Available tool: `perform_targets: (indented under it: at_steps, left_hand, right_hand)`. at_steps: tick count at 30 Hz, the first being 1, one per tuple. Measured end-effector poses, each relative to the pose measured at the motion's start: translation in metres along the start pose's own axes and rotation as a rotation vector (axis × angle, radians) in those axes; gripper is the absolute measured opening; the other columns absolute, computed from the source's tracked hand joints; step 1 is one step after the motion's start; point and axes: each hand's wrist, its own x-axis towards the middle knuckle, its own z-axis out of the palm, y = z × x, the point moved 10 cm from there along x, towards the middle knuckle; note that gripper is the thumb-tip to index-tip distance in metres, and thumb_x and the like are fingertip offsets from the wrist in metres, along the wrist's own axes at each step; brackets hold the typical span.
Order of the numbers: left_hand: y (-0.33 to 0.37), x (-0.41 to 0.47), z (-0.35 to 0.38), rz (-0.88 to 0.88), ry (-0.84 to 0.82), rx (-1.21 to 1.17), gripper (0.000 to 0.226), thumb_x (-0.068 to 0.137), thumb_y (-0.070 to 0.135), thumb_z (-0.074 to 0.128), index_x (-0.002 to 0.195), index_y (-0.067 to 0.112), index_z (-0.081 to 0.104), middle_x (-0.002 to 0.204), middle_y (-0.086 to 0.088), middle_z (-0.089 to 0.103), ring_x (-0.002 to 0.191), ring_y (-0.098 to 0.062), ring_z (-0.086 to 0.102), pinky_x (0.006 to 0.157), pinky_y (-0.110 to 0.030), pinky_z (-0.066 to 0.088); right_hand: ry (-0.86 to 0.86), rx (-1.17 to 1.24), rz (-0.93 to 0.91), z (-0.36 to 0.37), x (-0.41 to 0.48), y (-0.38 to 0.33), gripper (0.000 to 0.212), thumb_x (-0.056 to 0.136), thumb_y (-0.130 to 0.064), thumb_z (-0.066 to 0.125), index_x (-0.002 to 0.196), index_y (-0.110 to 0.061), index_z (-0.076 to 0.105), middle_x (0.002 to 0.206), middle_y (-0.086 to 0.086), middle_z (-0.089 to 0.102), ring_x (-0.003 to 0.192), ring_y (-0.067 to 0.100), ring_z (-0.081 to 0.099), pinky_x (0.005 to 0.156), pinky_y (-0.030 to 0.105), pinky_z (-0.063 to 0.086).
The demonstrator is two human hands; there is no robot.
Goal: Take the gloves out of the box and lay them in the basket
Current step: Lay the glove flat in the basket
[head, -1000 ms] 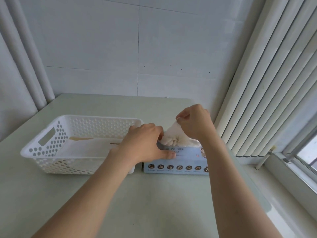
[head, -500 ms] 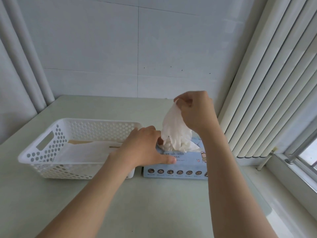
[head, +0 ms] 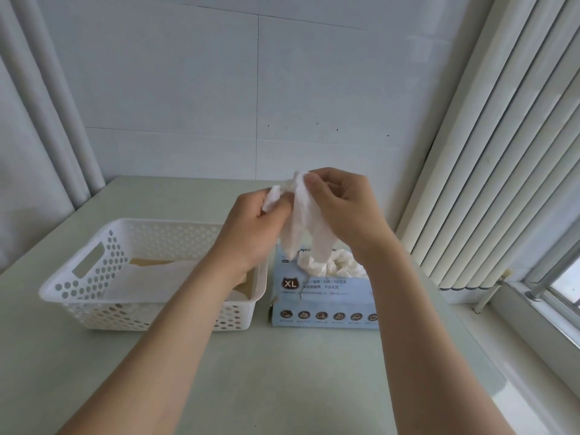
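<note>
- Hands meet at the centre of the frame: the left hand [head: 251, 229] and the right hand [head: 343, 211] hold one white glove [head: 301, 227] between them, raised above the box [head: 323, 298].
- Thumb and curled fingers of the left hand pinch the glove's left edge. The right hand's thumb and forefinger pinch its top edge, with the other fingers curled in behind.
- Crumpled, the glove hangs from both grips, its loose ends dangling toward the top of the box. Whether they hang clear of the box's contents cannot be told.
- Pale blue, with an "XL" badge and a row of round icons on its near face, the box sits on the table right of centre. A wad of gloves [head: 335, 266] bulges white from the slot in its top.
- White plastic with punched holes and a handle slot at its left end, the basket [head: 125, 315] stands just left of the box, the two close side by side. The left forearm crosses above its right corner.
- Inside the basket a flat white layer [head: 163, 277] covers most of the floor, and a tan surface shows at its far and right edges. What the layer is cannot be told.
- Pale green, the table [head: 282, 378] fills the lower frame. A white panelled wall [head: 188, 89] rises behind it, and vertical blinds [head: 502, 152] run down the right side to a window sill [head: 533, 328] at the lower right.
</note>
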Motion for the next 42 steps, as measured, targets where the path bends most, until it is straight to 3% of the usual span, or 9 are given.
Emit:
perform_targets:
  at_steps: [8, 11, 15, 22, 27, 31, 34, 37, 42]
  left_hand:
    - [-0.012, 0.001, -0.046, -0.188, 0.202, -0.254, 0.024, 0.097, 0.03, 0.071, 0.091, 0.008, 0.077, 0.085, -0.01, 0.074, 0.067, -0.021, 0.072, 0.066, -0.041, 0.066]
    - [-0.026, 0.001, -0.064, -0.225, 0.272, -0.294, 0.017, 0.094, 0.029, 0.077, 0.099, 0.013, 0.079, 0.092, -0.005, 0.077, 0.074, -0.02, 0.074, 0.063, -0.034, 0.061]
    - [-0.043, -0.002, -0.084, -0.292, 0.32, -0.358, 0.027, 0.091, 0.032, 0.082, 0.112, 0.016, 0.074, 0.084, -0.003, 0.069, 0.057, -0.013, 0.055, 0.05, -0.026, 0.05]
    - [-0.047, -0.004, -0.104, -0.26, 0.327, -0.391, 0.016, 0.101, 0.03, 0.071, 0.112, 0.02, 0.076, 0.103, 0.001, 0.076, 0.098, -0.016, 0.073, 0.081, -0.034, 0.059]
    - [-0.004, -0.009, -0.099, 0.072, 0.263, 0.217, 0.007, 0.099, 0.033, 0.067, 0.1, 0.032, 0.074, 0.111, 0.019, 0.068, 0.111, 0.005, 0.058, 0.098, -0.027, 0.047]
    - [0.023, -0.016, -0.077, 0.249, 0.062, 0.091, 0.016, 0.092, 0.037, 0.072, 0.089, 0.022, 0.066, 0.091, 0.012, 0.068, 0.098, -0.014, 0.066, 0.098, -0.044, 0.052]
    - [0.028, -0.022, -0.058, 0.293, -0.041, 0.201, 0.04, 0.079, 0.055, 0.087, 0.09, 0.024, 0.064, 0.091, 0.009, 0.069, 0.095, -0.013, 0.067, 0.094, -0.036, 0.052]
    - [0.026, -0.023, -0.051, 0.298, 0.036, 0.279, 0.041, 0.073, 0.053, 0.09, 0.091, 0.026, 0.064, 0.093, 0.013, 0.071, 0.096, -0.009, 0.068, 0.089, -0.022, 0.05]
    - [0.012, -0.012, -0.073, 0.197, 0.155, 0.133, 0.009, 0.093, 0.021, 0.08, 0.098, 0.022, 0.071, 0.093, 0.009, 0.076, 0.09, -0.009, 0.073, 0.089, -0.036, 0.061]
  right_hand:
    - [-0.198, 0.015, 0.216, 0.032, -0.014, 0.015, 0.034, 0.094, -0.054, 0.073, 0.116, -0.028, 0.076, 0.092, -0.006, 0.081, 0.075, 0.009, 0.075, 0.061, 0.021, 0.055]
    - [-0.293, -0.031, 0.241, 0.041, -0.017, 0.021, 0.035, 0.09, -0.036, 0.083, 0.122, -0.028, 0.073, 0.1, 0.0, 0.082, 0.089, 0.019, 0.079, 0.076, 0.034, 0.064]
    - [-0.257, -0.022, 0.285, 0.038, -0.015, 0.027, 0.025, 0.096, -0.022, 0.076, 0.121, -0.027, 0.074, 0.095, 0.004, 0.082, 0.08, 0.018, 0.077, 0.061, 0.025, 0.056]
    - [-0.314, 0.217, 0.297, 0.063, -0.017, 0.024, 0.044, 0.086, -0.01, 0.066, 0.12, -0.037, 0.076, 0.116, 0.036, 0.069, 0.088, 0.041, 0.059, 0.091, 0.064, 0.053]
    - [-0.142, 0.464, 0.384, 0.062, -0.018, 0.029, 0.035, 0.1, 0.002, 0.061, 0.122, -0.021, 0.074, 0.105, 0.023, 0.076, 0.072, 0.025, 0.061, 0.071, 0.031, 0.053]
    - [-0.038, 0.685, 0.446, 0.061, -0.018, 0.032, 0.032, 0.102, 0.01, 0.05, 0.127, -0.006, 0.064, 0.087, 0.016, 0.071, 0.067, 0.021, 0.068, 0.063, 0.027, 0.058]
    - [-0.007, 0.78, 0.484, 0.063, -0.021, 0.033, 0.03, 0.105, 0.009, 0.043, 0.125, -0.005, 0.061, 0.098, 0.021, 0.066, 0.063, 0.021, 0.071, 0.059, 0.029, 0.06]
    - [-0.014, 0.799, 0.518, 0.068, -0.024, 0.034, 0.025, 0.106, 0.001, 0.049, 0.125, -0.006, 0.063, 0.107, 0.02, 0.064, 0.073, 0.023, 0.074, 0.069, 0.032, 0.061]
    - [-0.036, 0.955, 0.526, 0.072, -0.026, 0.027, 0.033, 0.096, 0.007, 0.052, 0.127, 0.004, 0.063, 0.124, 0.031, 0.064, 0.106, 0.039, 0.076, 0.096, 0.041, 0.061]
